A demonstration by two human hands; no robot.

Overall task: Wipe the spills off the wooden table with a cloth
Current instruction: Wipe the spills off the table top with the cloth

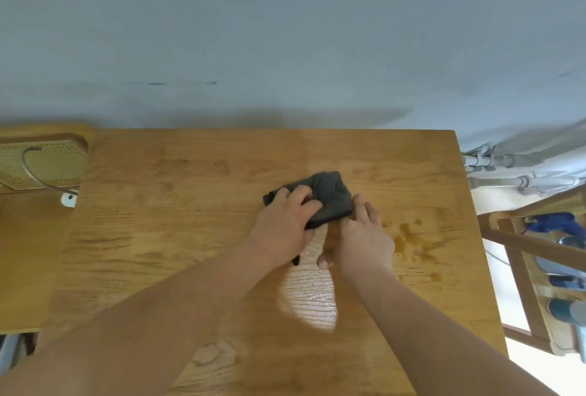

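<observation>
Holding the cloth (pixel 329 192), left hand (pixel 282 224) fingers curled on it, right hand (pixel 364 237) fingers straight alongside, spills (pixel 412 240) to the right lie unwiped

Single view, head-worn wide-angle camera. It looked forward and steeply down from above the near edge of the wooden table (pixel 177 237), close enough that the table filled the lower half of the frame. The far edge, right edge and far-right corner were visible; a grey wall (pixel 285 30) rose beyond.
</observation>
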